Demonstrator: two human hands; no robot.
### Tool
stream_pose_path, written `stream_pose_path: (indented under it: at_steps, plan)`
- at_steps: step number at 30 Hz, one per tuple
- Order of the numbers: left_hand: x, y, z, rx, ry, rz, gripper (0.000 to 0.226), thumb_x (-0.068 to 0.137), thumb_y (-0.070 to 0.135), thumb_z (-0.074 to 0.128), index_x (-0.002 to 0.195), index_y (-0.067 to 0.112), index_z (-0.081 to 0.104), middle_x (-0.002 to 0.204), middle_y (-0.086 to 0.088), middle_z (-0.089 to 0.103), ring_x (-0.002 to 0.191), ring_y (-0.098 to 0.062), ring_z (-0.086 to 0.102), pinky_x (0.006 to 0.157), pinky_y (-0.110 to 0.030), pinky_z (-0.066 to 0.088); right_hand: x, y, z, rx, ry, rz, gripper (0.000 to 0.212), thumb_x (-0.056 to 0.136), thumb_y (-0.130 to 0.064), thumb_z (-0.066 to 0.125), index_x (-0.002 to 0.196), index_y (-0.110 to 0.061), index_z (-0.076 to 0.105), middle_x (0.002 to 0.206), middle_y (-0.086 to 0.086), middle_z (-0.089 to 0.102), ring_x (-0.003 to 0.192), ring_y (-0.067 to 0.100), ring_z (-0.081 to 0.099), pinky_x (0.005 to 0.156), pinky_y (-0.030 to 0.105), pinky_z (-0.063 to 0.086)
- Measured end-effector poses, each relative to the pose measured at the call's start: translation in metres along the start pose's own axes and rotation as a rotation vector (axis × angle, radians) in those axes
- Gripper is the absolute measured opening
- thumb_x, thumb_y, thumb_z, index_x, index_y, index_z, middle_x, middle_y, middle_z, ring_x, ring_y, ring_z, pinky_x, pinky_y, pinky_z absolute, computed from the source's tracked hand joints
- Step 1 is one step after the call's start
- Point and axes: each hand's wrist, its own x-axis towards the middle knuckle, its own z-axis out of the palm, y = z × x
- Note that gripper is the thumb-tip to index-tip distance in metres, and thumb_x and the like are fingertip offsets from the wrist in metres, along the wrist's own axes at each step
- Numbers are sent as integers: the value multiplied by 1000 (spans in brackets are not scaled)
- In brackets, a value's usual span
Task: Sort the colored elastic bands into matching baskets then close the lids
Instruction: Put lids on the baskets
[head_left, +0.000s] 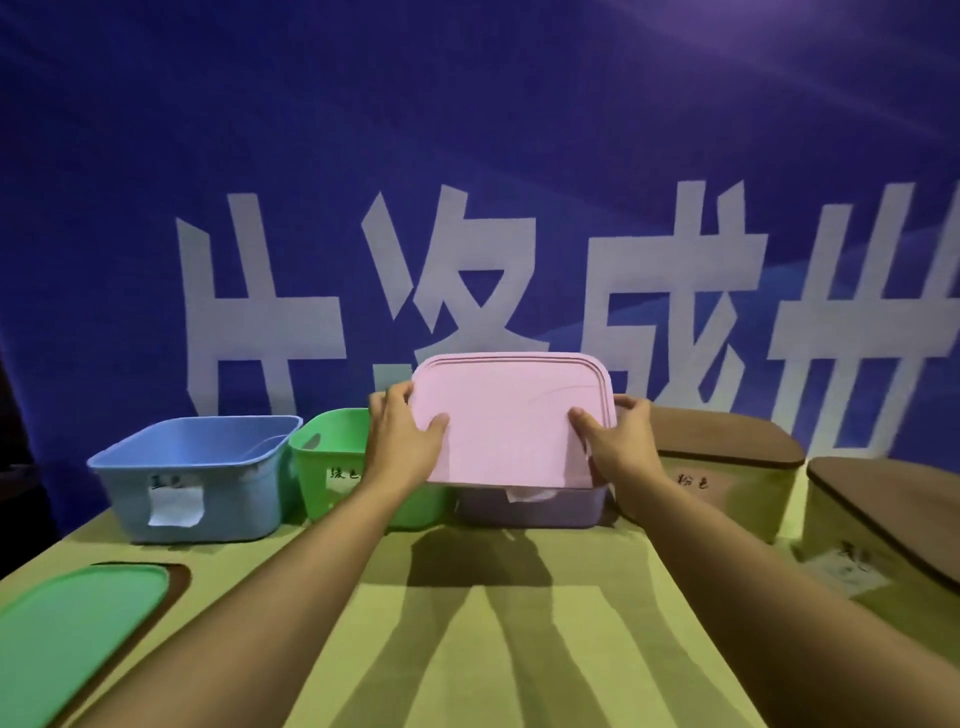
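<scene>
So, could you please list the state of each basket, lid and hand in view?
Blue basket: open, no lid.
Green basket: open, no lid.
Purple basket: pink lid held tilted over it, not seated.
Two baskets at right: closed with brown lids.
Green lid: lying flat on table.
Left hand: grips pink lid.
Right hand: grips pink lid.

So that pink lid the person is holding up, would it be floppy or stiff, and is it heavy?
Probably stiff: the pink lid keeps flat though the left hand and right hand grip only its side edges. Likely light, since it looks thin and the thumbs merely rest on top. Its smooth surface may be a little slippery.
</scene>
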Motion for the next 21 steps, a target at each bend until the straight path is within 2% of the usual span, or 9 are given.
stream_pose_path:
  at_steps: [2,6,9,13,16,21]
  plan:
    - [13,7,19,11,-41,23,61,96,29,70,148,17,41,148,-7,37,130,-31,51,109,-42,46,22,-2,-3,-67,38,-32,54,94,-29,74,126,-27,30,128,5,50,113,30,59,90,53,61]
    - [37,16,53,55,-151,34,57,97,29,67,148,17,44,150,-9,38,129,-32,53,108,-39,43,65,-5,-4,-378,42,-116,59,93,-35,73,141,-17,43,141,10,50,119,33,60,93,46,61]
    - [55,13,71,102,-190,30,52,97,28,67,144,14,50,149,-11,42,127,-32,55,106,-34,41,86,1,-1,-610,12,-137,70,95,-46,68,151,-20,35,145,10,49,124,35,58,94,47,60]
    - [67,2,88,173,-255,3,50,99,31,66,144,15,52,149,-12,41,126,-31,55,106,-34,41,104,24,7,-958,-34,-134,75,95,-66,53,152,-23,31,149,12,48,135,37,48,112,52,44]
    - [69,-6,98,216,-292,3,50,101,33,63,145,14,51,150,-12,39,129,-32,54,109,-37,40,110,37,11,-1033,-58,-127,73,97,-69,47,152,-23,33,154,13,42,143,37,38,117,53,32]
    - [70,-13,107,284,-312,38,45,104,33,56,144,13,52,150,-13,41,127,-31,55,107,-37,42,116,50,15,-1076,-99,-110,72,99,-71,35,152,-23,34,157,13,40,145,36,35,119,55,26]
